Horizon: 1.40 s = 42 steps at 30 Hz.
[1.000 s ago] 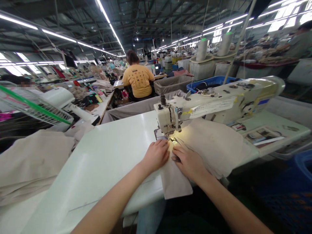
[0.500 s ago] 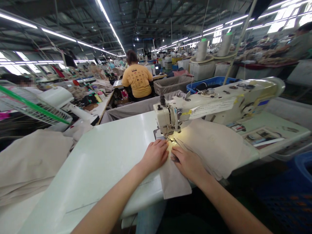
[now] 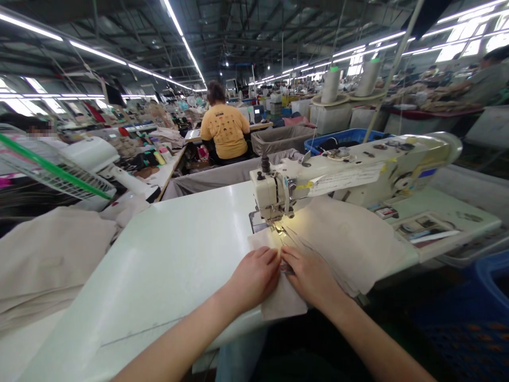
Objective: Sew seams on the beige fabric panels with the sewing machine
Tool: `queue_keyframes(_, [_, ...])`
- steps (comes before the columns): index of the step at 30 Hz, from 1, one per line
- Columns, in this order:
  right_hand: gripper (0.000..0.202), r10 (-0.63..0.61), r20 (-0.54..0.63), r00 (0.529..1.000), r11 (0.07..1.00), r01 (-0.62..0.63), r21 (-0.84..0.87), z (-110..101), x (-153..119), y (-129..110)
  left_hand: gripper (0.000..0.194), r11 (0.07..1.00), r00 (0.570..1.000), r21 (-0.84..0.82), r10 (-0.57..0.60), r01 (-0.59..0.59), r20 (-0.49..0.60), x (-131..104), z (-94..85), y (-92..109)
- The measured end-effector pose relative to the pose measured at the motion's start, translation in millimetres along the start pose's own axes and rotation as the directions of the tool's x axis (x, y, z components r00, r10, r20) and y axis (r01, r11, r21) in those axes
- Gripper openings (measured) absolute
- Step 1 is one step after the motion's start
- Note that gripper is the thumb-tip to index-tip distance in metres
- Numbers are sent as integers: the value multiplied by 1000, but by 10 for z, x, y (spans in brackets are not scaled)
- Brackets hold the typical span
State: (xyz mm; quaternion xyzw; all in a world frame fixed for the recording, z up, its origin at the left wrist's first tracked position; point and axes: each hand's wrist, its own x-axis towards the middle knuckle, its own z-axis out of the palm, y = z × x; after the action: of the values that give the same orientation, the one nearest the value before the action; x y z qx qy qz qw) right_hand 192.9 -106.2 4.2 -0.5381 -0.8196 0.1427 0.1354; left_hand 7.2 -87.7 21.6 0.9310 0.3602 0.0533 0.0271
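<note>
A beige fabric piece (image 3: 284, 302) lies under the needle area of a sewing machine (image 3: 274, 191) and runs toward the table's front edge. My left hand (image 3: 256, 273) is closed on it, fingertips pinching its edge just in front of the presser foot. Beside it, almost touching, my right hand (image 3: 308, 273) pinches the same fabric; a small dark object, unclear in kind, shows under its fingers. To the right, a larger stack of beige fabric (image 3: 350, 239) lies under the machine arm. The lamp lights the cloth near the needle.
Folded beige cloth (image 3: 51, 254) is heaped at the left of the pale table (image 3: 186, 254). A tray of small tools (image 3: 427, 228) sits at the right. Blue baskets (image 3: 477, 313) stand lower right. Ahead, a person in a yellow shirt (image 3: 225, 130) sits facing away. Thread cones (image 3: 330, 85) stand behind the machine.
Both hands have drawn back from the needle toward me and come closer together. More of the fabric piece now shows to the left of the presser foot.
</note>
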Motion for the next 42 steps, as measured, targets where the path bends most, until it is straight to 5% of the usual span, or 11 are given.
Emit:
queue_keyframes(5, [37, 5, 14, 1000, 1000, -5, 3, -2, -9, -1, 25, 1000, 999, -27, -3, 2, -42, -68, 26, 9])
queue_keyframes(19, [25, 2, -43, 999, 999, -3, -41, -63, 415, 61, 19, 1000, 996, 26, -12, 15, -87, 246, -5, -440])
queue_keyframes(26, [21, 145, -84, 986, 987, -150, -53, -77, 117, -15, 26, 999, 992, 32, -34, 38, -123, 206, 60, -439])
queue_keyframes(42, [15, 135, -109, 985, 990, -137, -13, 114, -5, 5, 30, 999, 981, 37, -30, 37, -189, 142, 154, -449])
